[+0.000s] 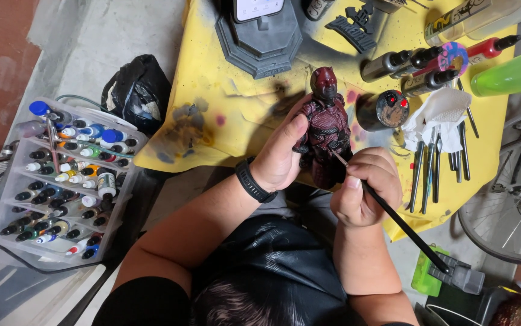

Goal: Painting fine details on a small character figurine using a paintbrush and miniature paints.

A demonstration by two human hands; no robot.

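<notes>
Red horned figure (328,130) is gripped upright in the curled left hand (281,158), while the fisted right hand (366,187) pinches a black paintbrush (393,215) against its waist.

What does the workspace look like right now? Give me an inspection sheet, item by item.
Surface: yellow cloth over the table, stained with paint smudges.
Job's things: dark red figurine held upright; thin black paintbrush with its tip at the figurine's waist.
Clutter: grey display base, row of metal tools, white tissue, marker-like bottles, green bottle, round paint-spotted tin.
Grippers: left hand grips the figurine from the side, black watch on the wrist; right hand holds the paintbrush.
Cables: thin hose or cord behind the rack; cannot tell which.
Surroundings: clear rack of paint bottles, black bag, bicycle wheel, concrete floor.
</notes>
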